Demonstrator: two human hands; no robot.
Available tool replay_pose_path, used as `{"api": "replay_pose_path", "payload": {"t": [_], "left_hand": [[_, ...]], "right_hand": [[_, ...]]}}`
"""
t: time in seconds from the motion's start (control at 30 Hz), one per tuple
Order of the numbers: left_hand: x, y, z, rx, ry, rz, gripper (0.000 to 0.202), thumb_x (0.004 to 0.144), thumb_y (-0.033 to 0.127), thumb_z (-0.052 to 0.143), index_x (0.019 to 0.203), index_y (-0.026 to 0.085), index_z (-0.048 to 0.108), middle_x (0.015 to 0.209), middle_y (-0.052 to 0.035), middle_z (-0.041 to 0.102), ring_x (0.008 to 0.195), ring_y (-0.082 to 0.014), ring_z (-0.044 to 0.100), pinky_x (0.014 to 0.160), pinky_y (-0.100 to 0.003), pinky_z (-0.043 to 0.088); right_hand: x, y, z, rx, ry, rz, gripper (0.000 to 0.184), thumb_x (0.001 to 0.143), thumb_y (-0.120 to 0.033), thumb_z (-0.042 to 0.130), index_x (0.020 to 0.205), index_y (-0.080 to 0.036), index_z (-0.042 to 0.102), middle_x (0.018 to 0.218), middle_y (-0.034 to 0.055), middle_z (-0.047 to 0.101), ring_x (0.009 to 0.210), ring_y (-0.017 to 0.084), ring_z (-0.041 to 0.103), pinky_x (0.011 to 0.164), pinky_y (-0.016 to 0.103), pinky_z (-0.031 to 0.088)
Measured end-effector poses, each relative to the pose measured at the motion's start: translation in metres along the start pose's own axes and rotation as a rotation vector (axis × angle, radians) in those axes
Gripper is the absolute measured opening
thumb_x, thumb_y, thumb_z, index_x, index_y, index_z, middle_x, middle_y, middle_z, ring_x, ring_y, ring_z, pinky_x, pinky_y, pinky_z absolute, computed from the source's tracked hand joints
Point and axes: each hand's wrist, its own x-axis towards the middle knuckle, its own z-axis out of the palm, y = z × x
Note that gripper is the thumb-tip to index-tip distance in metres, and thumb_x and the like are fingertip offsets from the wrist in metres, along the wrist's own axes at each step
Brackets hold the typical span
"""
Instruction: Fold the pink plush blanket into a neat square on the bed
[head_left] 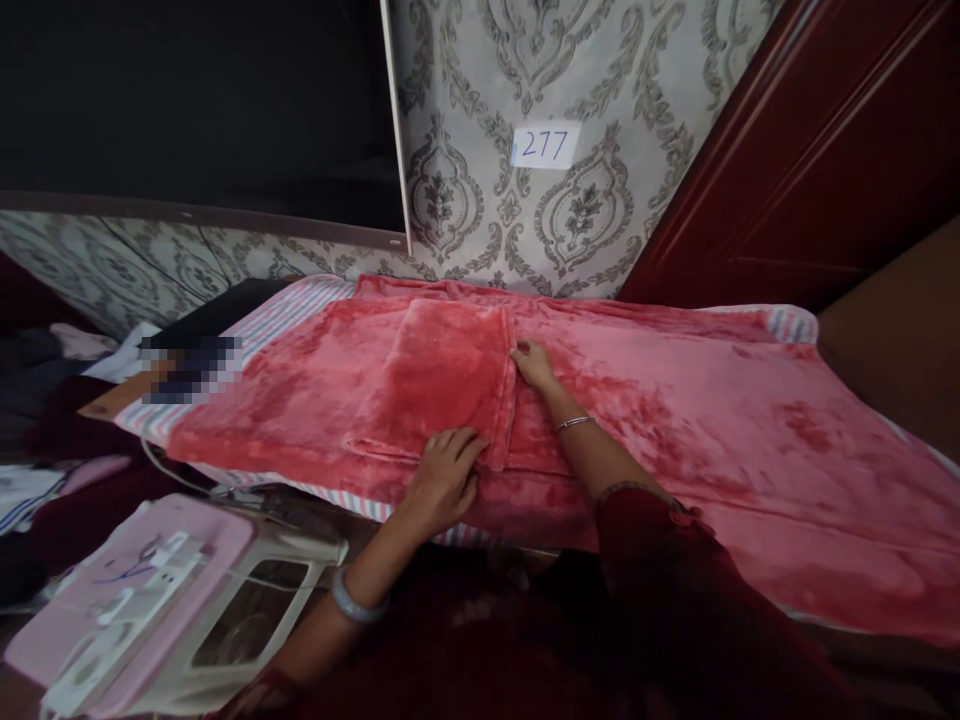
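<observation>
A folded red plush cloth lies on a larger pink-red plush blanket. My left hand rests at the near edge of the folded cloth, with its fingers bent over the fabric and the thumb apart from them. At the cloth's right edge, my right hand has its thumb and index finger pinched on the hem, while its other fingers curl inward. The folded layers show along the near and right edges. What lies beneath my left palm is hidden.
A large dark screen hangs at upper left. A paper marked 277 is on the patterned wall. A white power strip lies on a pink-topped stool at lower left. A dark red wooden panel stands right.
</observation>
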Motion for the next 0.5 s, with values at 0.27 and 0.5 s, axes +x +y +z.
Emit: {"api": "replay_pose_path", "payload": {"t": [0.27, 0.5], "left_hand": [[0.009, 0.001, 0.008, 0.106, -0.014, -0.054, 0.039, 0.091, 0.014, 0.054, 0.129, 0.013, 0.063, 0.123, -0.0167, 0.068, 0.110, -0.0302, 0.061, 0.091, -0.046, 0.051], [0.015, 0.005, 0.005, 0.093, 0.094, -0.073, 0.030, 0.098, 0.017, 0.047, 0.119, 0.017, 0.068, 0.114, -0.0138, 0.072, 0.104, -0.0275, 0.064, 0.086, -0.043, 0.051]], "right_hand": [[-0.003, -0.009, -0.002, -0.030, -0.003, 0.048, 0.031, 0.088, -0.037, 0.069, 0.109, -0.015, 0.074, 0.113, 0.0136, 0.076, 0.115, 0.029, 0.067, 0.103, 0.041, 0.050], [0.007, -0.023, 0.007, 0.025, -0.005, 0.066, 0.035, 0.080, -0.025, 0.074, 0.113, -0.017, 0.072, 0.112, 0.0092, 0.076, 0.107, 0.025, 0.071, 0.097, 0.036, 0.054]]}}
